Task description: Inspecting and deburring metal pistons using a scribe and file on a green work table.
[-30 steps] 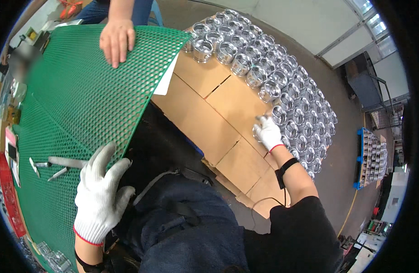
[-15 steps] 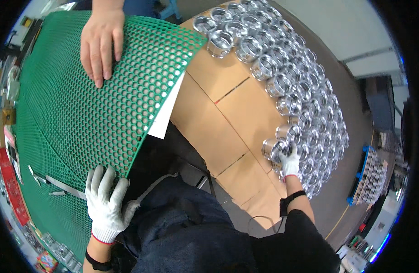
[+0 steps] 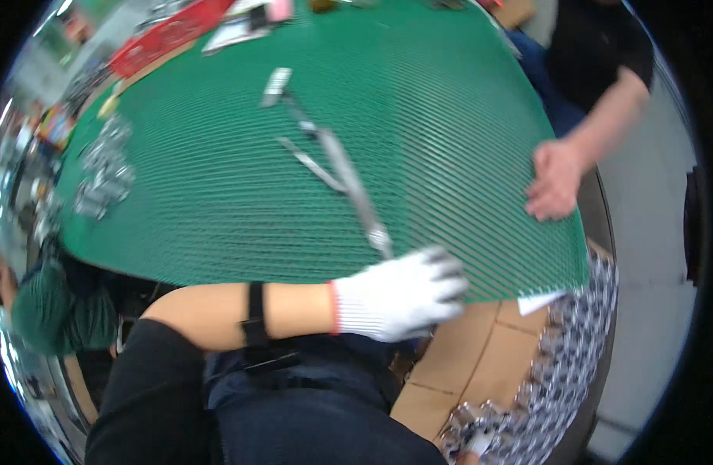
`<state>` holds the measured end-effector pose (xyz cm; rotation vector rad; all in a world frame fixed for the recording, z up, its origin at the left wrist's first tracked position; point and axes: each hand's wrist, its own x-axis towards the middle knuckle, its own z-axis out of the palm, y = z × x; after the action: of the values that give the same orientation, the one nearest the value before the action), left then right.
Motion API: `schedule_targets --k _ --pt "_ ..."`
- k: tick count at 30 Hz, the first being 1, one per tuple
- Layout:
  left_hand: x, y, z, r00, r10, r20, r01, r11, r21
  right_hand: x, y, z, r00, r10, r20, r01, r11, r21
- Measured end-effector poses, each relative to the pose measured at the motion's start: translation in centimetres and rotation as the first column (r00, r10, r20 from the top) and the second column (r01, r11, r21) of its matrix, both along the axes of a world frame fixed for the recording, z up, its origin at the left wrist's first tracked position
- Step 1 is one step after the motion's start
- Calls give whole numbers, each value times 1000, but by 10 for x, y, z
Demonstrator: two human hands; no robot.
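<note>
Those metal cups [image 3: 558, 372] on cardboard [image 3: 496, 364] look light, stiff and slippery, best held round the sides, though I can't make out whether the right grip [image 3: 478, 443] has one; the left grip [image 3: 411, 293], empty, spreads loosely by the bench [image 3: 217, 170] edge.

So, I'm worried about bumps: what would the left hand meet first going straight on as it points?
Likely the green mat, toward its right corner; the co-worker's hand lies off that line. How high the left hand sits is unclear.
</note>
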<state>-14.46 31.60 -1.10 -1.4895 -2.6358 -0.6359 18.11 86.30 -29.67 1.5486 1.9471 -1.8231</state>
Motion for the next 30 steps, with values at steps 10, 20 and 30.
schedule_targets --k 10,20,30 --pt "80 -134 47 996 88 33 -93 977 191 -101 -230 231 863 503 -39 -496 860 116" --pt "230 -313 41 697 708 116 -655 561 506 -174 -480 419 105 993 -54 -687 111 718" --pt "327 -357 -9 422 843 333 -802 176 572 -323 -758 375 -448 805 389 -69 -465 883"
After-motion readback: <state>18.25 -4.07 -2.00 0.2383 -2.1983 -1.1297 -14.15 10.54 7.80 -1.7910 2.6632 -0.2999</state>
